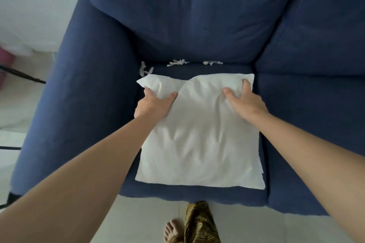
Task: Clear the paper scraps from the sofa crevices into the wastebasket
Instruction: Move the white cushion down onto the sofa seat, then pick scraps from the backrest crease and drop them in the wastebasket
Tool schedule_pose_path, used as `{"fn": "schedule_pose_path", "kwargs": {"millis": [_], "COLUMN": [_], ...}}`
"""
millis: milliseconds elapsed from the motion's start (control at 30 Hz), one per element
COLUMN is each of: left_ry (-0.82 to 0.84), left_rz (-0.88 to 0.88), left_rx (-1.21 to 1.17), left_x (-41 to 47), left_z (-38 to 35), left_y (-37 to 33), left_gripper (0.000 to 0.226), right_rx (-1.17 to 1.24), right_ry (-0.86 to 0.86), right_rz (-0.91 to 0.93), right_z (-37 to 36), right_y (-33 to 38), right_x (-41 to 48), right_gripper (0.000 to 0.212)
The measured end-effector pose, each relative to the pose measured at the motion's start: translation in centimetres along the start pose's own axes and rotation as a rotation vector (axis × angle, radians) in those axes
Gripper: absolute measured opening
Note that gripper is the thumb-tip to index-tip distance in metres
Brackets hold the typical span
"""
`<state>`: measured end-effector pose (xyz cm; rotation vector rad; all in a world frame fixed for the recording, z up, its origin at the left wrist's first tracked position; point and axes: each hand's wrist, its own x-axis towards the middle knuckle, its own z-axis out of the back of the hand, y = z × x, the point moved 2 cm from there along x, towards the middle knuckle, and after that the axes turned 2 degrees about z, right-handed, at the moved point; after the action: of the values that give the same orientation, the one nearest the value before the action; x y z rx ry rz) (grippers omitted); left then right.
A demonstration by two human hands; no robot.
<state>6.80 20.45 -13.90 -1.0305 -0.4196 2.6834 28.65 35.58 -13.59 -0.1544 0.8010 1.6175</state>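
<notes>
A white pillow (pixel 199 134) lies on the seat of a dark blue sofa (pixel 187 25). My left hand (pixel 153 104) grips the pillow's far left corner, and my right hand (pixel 242 100) grips its far right corner. White paper scraps stick out of the crevice between seat and back: one bunch (pixel 177 62), another to its right (pixel 212 62). A third scrap (pixel 145 70) sits in the left corner by the armrest, just behind the pillow. No wastebasket is in view.
The sofa's left armrest (pixel 83 94) runs along the left side, with a second seat cushion (pixel 316 134) on the right. Pale tiled floor (pixel 138 223) lies in front, where my bare foot (pixel 173 233) and patterned trouser leg stand. Black cables (pixel 21 76) lie at far left.
</notes>
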Motion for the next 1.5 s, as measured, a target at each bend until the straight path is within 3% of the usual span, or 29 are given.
{"fn": "schedule_pose_path", "kwargs": {"millis": [333,567,767,967,1067,1200,1500], "left_ry": [0.082,0.081,-0.014,-0.207,-0.249,-0.255,-0.197], "left_rz": [0.084,-0.019,-0.15,-0.386,-0.447,-0.434,-0.446], "left_rx": [0.066,0.184,0.211,0.387,0.475,0.534,0.612], "left_x": [-0.4,-0.7,-0.3,2.4,4.9,9.0,18.4], "left_z": [-5.2,-5.6,-2.2,1.5,2.4,3.1,2.0], "left_y": [8.0,8.8,7.3,6.2,5.7,4.6,0.9], "left_gripper": [0.11,0.102,0.095,0.068,0.066,0.068,0.082], "right_rx": [-0.032,-0.099,-0.291,-0.26,-0.238,-0.195,-0.2], "right_ry": [0.159,0.085,-0.069,-0.102,-0.089,-0.033,0.052], "right_rz": [-0.096,-0.086,0.071,0.264,0.32,0.31,0.193], "right_z": [-7.2,-7.3,-7.6,-9.2,-10.3,-12.0,-14.2], "right_y": [-6.1,-5.4,-1.1,5.8,8.6,11.9,16.7], "right_x": [-2.8,-3.1,-2.6,-0.7,1.1,4.4,14.5], "right_gripper": [0.089,0.091,0.09,0.08,0.078,0.081,0.11]}}
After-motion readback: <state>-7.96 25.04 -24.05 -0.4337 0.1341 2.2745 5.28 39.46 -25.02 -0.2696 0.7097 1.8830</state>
